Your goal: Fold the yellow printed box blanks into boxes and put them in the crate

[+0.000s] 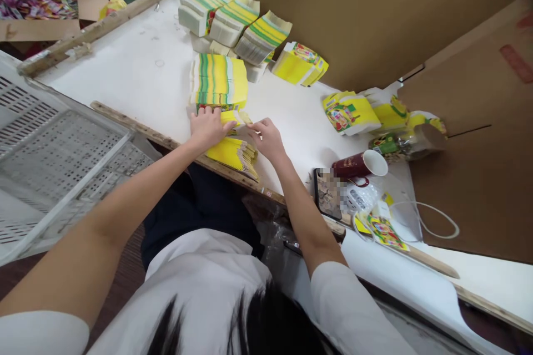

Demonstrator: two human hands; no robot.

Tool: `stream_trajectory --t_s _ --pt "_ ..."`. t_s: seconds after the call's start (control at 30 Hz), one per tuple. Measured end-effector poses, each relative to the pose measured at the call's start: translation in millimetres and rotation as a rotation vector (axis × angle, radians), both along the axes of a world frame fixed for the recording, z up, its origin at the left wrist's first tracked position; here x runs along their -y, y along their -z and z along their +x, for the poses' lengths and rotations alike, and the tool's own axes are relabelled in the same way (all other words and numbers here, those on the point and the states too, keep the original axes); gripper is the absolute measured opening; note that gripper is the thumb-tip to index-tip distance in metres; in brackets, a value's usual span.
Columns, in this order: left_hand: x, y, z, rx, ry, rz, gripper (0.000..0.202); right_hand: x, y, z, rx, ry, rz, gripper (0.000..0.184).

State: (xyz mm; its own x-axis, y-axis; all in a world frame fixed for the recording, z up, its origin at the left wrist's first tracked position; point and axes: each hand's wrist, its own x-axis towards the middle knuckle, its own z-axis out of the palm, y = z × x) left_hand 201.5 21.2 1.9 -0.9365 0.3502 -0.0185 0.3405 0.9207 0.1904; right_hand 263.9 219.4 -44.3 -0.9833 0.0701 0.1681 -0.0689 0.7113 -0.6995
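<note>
My left hand holds a flat yellow printed carton near the table's front edge, its fingers bent over the far side and its thumb along the near side. My right hand pinches the carton's pale right end between thumb and fingertips. Just beyond my left fingers stands a stack of folded cartons, banded yellow, green and white. Below both hands, along the wooden edge, lies a bundle of yellow folded cartons with its layered ends facing right.
More carton stacks stand at the back, against a large cardboard sheet. At right are loose cartons, a clear jar, a dark red mug and a phone. White plastic crates stand left; a person sits behind an open box.
</note>
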Motion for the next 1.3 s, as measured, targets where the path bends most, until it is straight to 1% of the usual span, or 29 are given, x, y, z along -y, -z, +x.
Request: stream_trajectory --t_s 0.07,0.13,0.2,0.23,0.4,0.6,0.8,0.97,1.1,1.2,1.3 --pt "0 0.3 0 0.006 0.003 0.001 0.067 3 3.2 1 -0.05 0.024 0.081 0.02" --pt "0 0.7 -1 0.008 0.01 0.007 0.067 4 3.6 1 -0.107 0.037 0.193 0.014" --pt "0 1.0 -2 0.013 0.013 0.014 0.068 5 2.2 -2 -0.141 0.042 0.283 0.012" --pt "0 1.2 -2 0.015 0.013 0.018 0.068 6 1.2 -3 -0.142 0.044 0.3 0.012" --pt "1 2.4 -1 -0.005 0.018 0.032 0.068 15 -3.7 -10 -0.112 0.055 0.304 0.009" --pt "4 3.3 1 -0.021 0.052 0.032 0.07 24 -8.1 -16 -0.027 0.124 0.358 0.007" --pt "7 3.3 1 -0.009 0.079 0.031 0.067 31 -11.7 -29 0.049 0.206 0.366 0.015" --pt "7 3.2 0 0.003 0.08 0.024 0.064 38 -12.2 -34 0.112 0.241 0.299 0.022" --pt "7 0.6 -1 0.025 0.086 0.008 0.062 43 -10.5 -34 0.208 0.263 0.153 0.033" --pt "7 -0.7 -2 0.04 0.109 0.015 0.062 47 -9.0 -31 0.268 0.207 0.01 0.04" --pt "7 -0.1 -4 0.044 0.115 0.017 0.064 53 -8.1 -28 0.3 0.103 -0.113 0.034"
